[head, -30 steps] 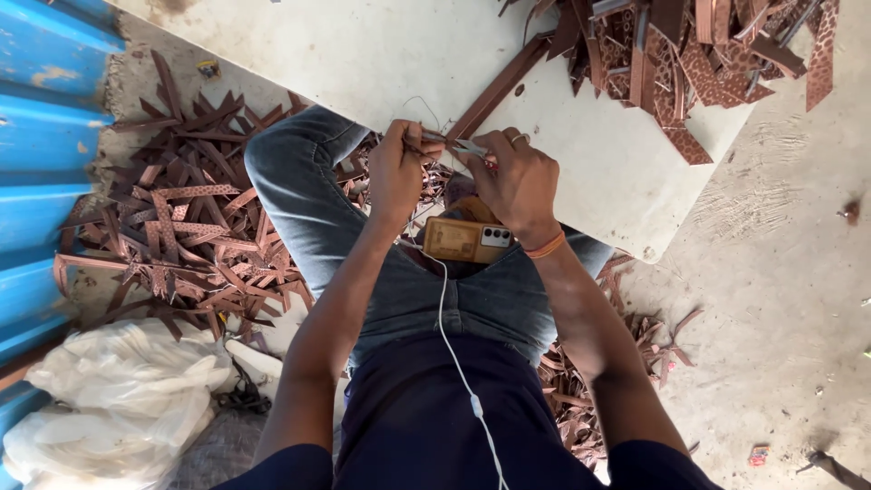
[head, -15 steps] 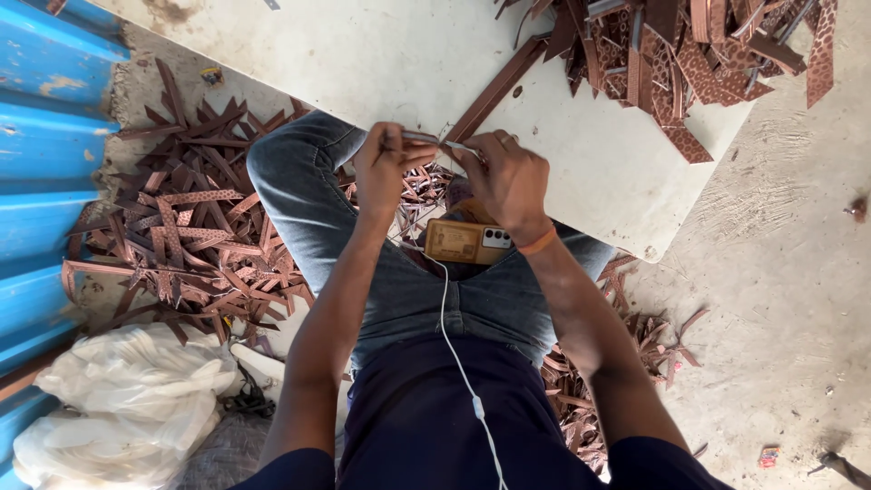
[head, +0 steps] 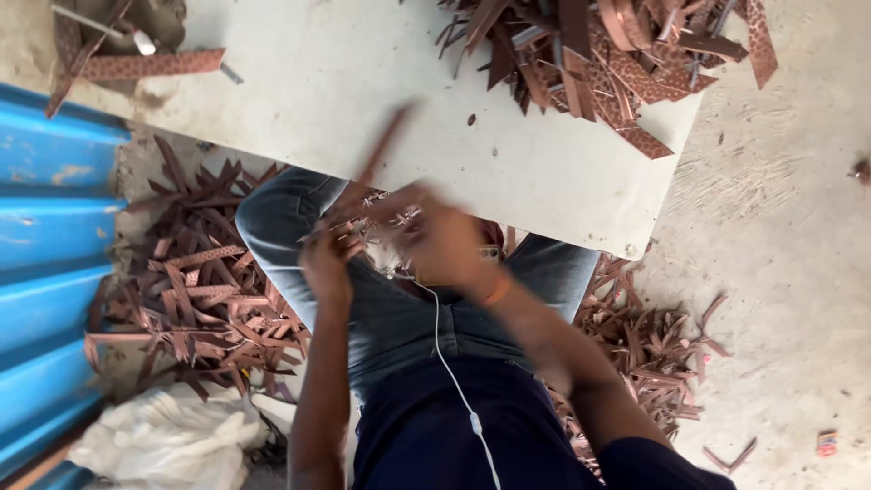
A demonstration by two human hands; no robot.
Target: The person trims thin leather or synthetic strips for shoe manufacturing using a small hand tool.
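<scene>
A long, narrow reddish-brown strip (head: pixel 379 154) rises slantwise from the lap over the edge of the pale tabletop (head: pixel 363 82), its outline smeared by blur. The left hand (head: pixel 325 263) is closed around its lower end above the jeans. The right hand (head: pixel 445 240), with an orange band at the wrist, is too blurred to tell whether it grips anything. Beyond, a heap of like strips (head: pixel 617 54) lies on the tabletop, cut off by the top edge.

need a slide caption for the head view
Seated person's blurred hands, left and right, work a brown strip amid scattered brown offcuts.
</scene>
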